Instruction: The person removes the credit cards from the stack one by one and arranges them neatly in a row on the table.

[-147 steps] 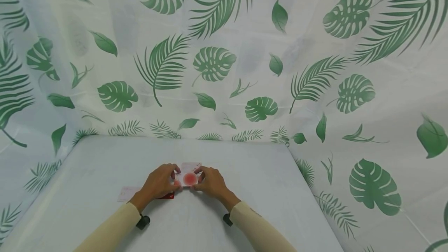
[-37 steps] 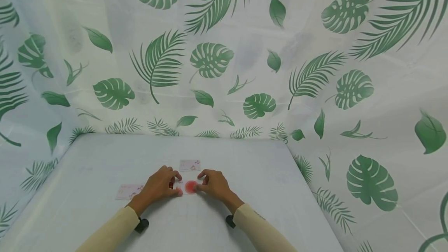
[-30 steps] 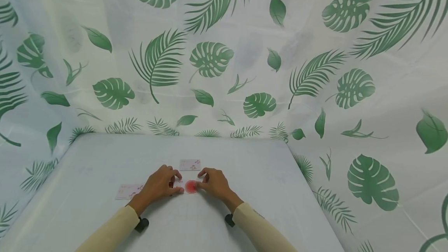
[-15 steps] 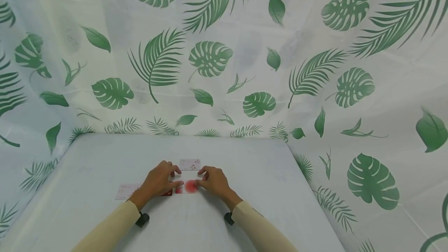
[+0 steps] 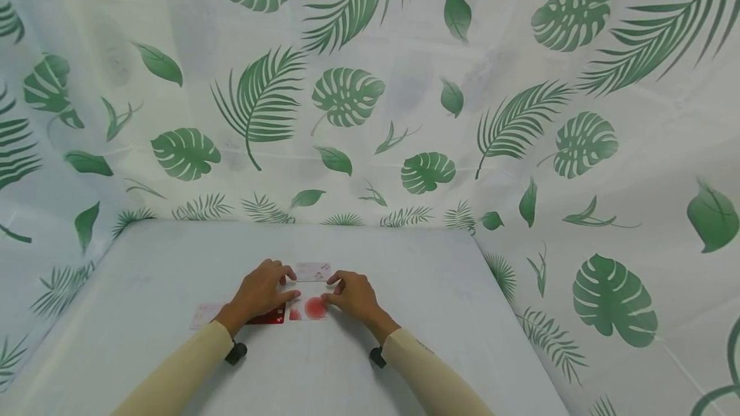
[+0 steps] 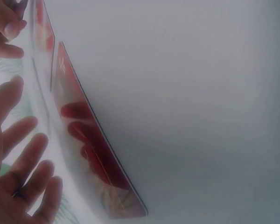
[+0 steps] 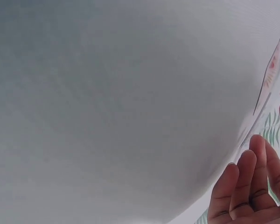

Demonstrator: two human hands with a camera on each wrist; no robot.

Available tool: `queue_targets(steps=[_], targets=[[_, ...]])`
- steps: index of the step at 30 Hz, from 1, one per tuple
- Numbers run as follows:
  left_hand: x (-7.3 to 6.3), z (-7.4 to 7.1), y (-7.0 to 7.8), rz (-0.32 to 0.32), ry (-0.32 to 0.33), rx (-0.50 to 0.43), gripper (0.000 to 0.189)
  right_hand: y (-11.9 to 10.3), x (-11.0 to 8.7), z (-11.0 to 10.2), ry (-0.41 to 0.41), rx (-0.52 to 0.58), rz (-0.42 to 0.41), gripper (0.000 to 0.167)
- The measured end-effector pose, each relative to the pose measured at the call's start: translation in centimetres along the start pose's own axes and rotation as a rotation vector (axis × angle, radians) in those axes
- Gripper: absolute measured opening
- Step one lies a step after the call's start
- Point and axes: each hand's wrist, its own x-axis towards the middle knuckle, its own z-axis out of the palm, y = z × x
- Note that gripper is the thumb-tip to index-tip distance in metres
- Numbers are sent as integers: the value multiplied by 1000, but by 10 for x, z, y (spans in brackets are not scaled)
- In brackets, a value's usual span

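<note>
A white card with a red circle (image 5: 315, 307) lies mid-table in the head view. Directly behind it is a pale pink card (image 5: 313, 271). To its left sits a glossy dark red card (image 5: 268, 317), partly hidden by my left hand (image 5: 260, 292). That hand hovers with thumb and forefinger apart, holding nothing; the left wrist view shows its fingers reflected in the shiny red card (image 6: 95, 144). My right hand (image 5: 354, 295) has its thumb tip at the right edge of the circle card, its fingers (image 7: 245, 175) loosely bent.
Another pale pink card (image 5: 205, 316) lies farther left, partly behind my left wrist. A white cloth covers the table (image 5: 405, 275), and a leaf-printed curtain (image 5: 370, 198) hangs along its back and sides. Dark bands with small cameras (image 5: 236, 353) sit on both wrists.
The circle card, earlier held in both hands overlapping the back card, now lies in front of it. My left hand has since drawn back and up from it, uncovering more of the dark red card.
</note>
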Motion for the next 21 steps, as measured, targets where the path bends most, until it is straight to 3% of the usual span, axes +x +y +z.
queue_targets(steps=[21], targets=[[13, 5, -13, -34, -6, -13, 41, -14, 16, 3, 5, -7, 14, 35]])
